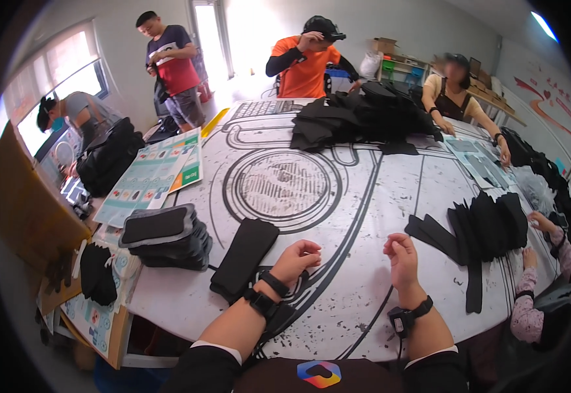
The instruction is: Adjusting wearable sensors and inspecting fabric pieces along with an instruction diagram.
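Observation:
My left hand [296, 259] hovers over the white table [311, 255], its fingers curled loosely inward with nothing visible in them. A short, flat stack of long black fabric pieces [245, 255] lies just left of it, apart from the fingers. Across from it, my right hand [401, 257] is raised with bent fingers drawn together, also holding nothing that I can see. To its right, black fabric strips [485, 229] lie fanned out in an overlapping row. Black bands and small devices circle both my wrists.
At left stands a stack of grey-edged black pads [164, 236], near printed sheets [151, 171]. A large black fabric heap [370, 118] covers the far side. A person in orange [308, 65] sits opposite; another person [459, 98] handles grey pieces [478, 162]. Patterned sleeves [527, 308] show at right.

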